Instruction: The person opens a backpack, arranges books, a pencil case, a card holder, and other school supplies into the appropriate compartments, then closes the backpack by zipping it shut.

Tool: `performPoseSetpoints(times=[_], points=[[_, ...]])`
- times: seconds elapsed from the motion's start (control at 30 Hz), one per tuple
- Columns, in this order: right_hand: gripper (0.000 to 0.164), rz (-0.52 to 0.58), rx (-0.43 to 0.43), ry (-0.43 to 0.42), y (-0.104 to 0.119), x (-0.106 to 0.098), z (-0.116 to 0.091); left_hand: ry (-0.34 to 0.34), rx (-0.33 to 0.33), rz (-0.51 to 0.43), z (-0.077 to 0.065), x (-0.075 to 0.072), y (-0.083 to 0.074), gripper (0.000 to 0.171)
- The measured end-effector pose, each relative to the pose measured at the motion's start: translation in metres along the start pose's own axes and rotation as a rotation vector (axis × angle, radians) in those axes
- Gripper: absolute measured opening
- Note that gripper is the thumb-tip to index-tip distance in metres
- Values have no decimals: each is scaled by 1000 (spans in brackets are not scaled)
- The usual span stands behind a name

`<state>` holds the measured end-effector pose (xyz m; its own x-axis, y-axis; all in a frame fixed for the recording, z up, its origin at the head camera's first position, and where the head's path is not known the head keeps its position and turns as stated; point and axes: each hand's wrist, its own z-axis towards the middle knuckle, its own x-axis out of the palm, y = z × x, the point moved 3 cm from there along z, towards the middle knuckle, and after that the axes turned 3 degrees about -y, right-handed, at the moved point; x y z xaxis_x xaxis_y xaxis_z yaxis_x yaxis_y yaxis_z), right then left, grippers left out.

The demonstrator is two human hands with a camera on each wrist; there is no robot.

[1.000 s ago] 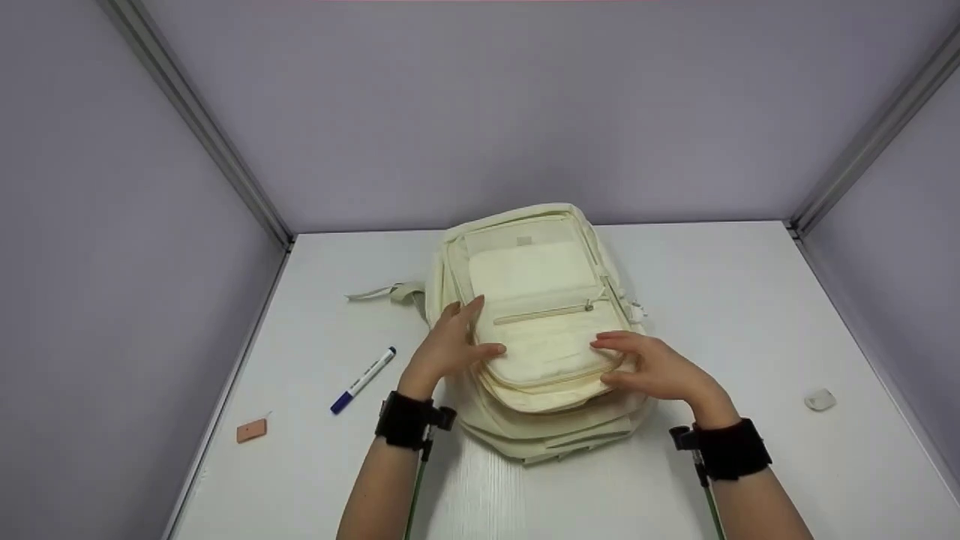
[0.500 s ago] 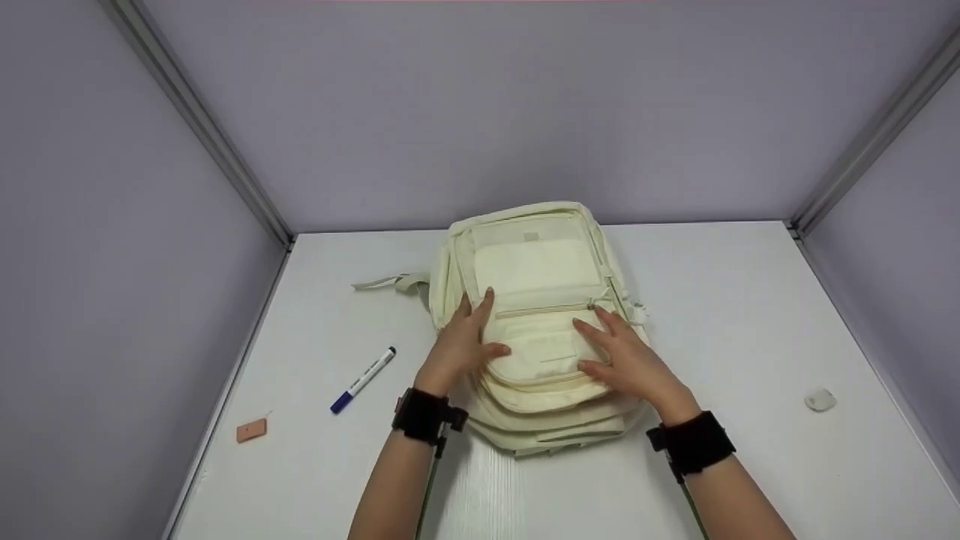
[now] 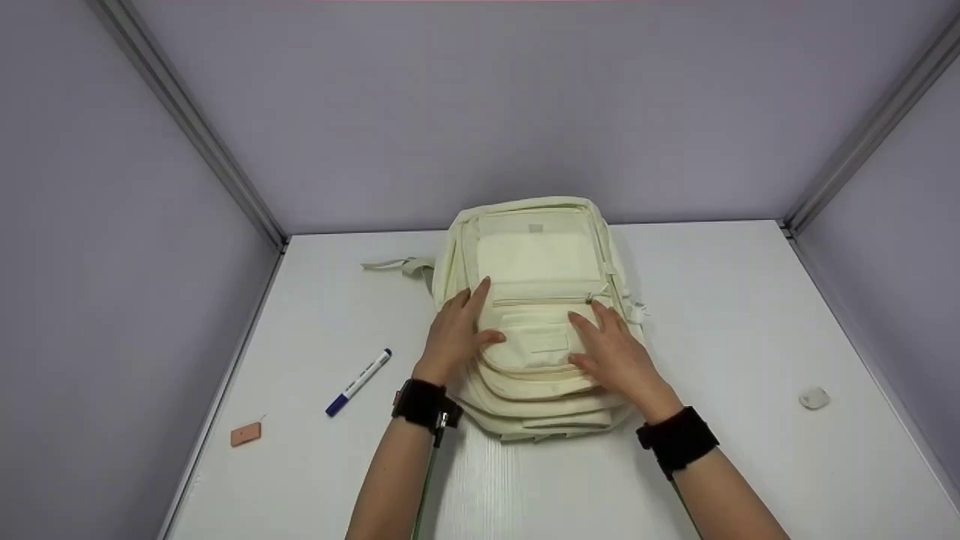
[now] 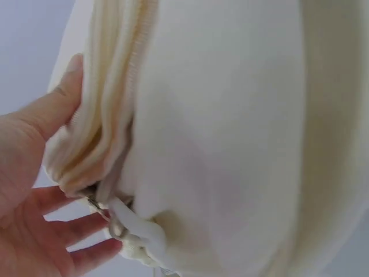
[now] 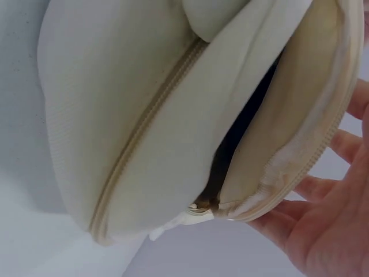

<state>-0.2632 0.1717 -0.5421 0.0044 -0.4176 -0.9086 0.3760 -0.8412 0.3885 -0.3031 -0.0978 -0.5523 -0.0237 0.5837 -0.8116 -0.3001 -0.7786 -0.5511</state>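
A cream backpack (image 3: 536, 256) lies front side up on the white table, its top toward the back wall. My left hand (image 3: 454, 337) rests along the left edge of its front pocket, fingers extended and thumb on the fabric. On the pocket's lower right lies my right hand (image 3: 619, 364), fingers spread. The right wrist view shows the front pocket (image 5: 305, 124) unzipped and gaping, with a dark interior beside my fingers. In the left wrist view, zipper pulls (image 4: 115, 225) hang near my left fingertips. Neither hand grips anything.
Left of the bag lies a white marker (image 3: 360, 381) with a blue cap. Farther left is a small orange-brown block (image 3: 245, 434). A small whitish item (image 3: 814, 398) sits at the far right. A strap (image 3: 397, 265) sticks out leftward. Walls enclose the back and sides.
The backpack has turned slightly and slid a little toward the back wall, now lying straighter. My right hand has moved left onto the front pocket; my left hand has shifted slightly forward.
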Motion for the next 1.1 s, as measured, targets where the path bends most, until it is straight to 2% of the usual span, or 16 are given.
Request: performPoseSetpoints(times=[0.13,0.2,0.3,0.37,0.5,0.63,0.77,0.97,1.1], points=[[66,-24,-82,-98,6,-4,4,-94,16,-67,-6,2,9,67],[66,-27,-127,-109,12,-5,7,-152,2,-108,-8,3,14,54],[65,-39,-183,-57,23,-3,12,-249,-30,-158,-8,3,21,42],[64,-51,-199,4,30,0,17,-285,-55,-172,-8,4,24,40],[63,-87,-158,131,38,7,26,-287,-93,-144,-6,6,28,36],[65,-81,-93,204,39,11,35,-286,-130,-93,-4,7,31,24],[66,-58,-66,220,40,12,40,-337,-153,-90,-3,5,34,12],[69,-83,-38,242,40,14,50,-424,-173,-107,-2,2,31,12],[71,-111,-15,259,40,16,56,-477,-136,-65,-1,0,28,12]])
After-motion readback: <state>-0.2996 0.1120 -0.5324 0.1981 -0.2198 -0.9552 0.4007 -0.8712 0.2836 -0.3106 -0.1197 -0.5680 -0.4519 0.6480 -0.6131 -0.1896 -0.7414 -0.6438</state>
